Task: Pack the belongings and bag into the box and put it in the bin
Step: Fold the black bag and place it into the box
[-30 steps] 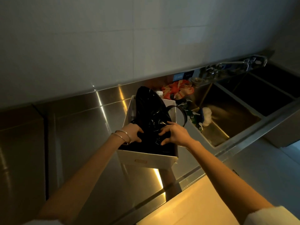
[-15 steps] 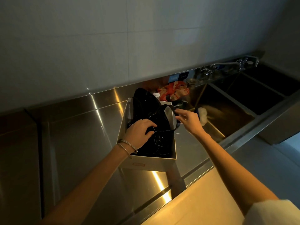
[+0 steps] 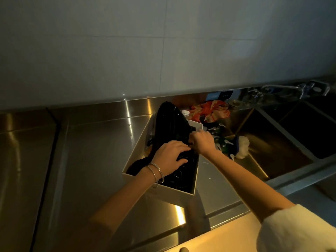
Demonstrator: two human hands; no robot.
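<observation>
A white open box stands on the steel counter. A shiny black bag fills it, its far end sticking up above the box's back rim. My left hand, with two bangles on the wrist, lies flat on the bag's lower part with fingers spread. My right hand is closed on the bag's strap at the box's right wall, touching the left fingertips. What else lies in the box is hidden under the bag.
The steel counter stretches left. Behind the box lie an orange patterned cloth and a white bottle cap. Right of it a sink basin holds a white brush and small clutter. A tap runs along the back wall.
My right hand came back from the box's far right corner to the bag's middle, bringing the strap in. The left hand shifted right and flattened on the bag.
</observation>
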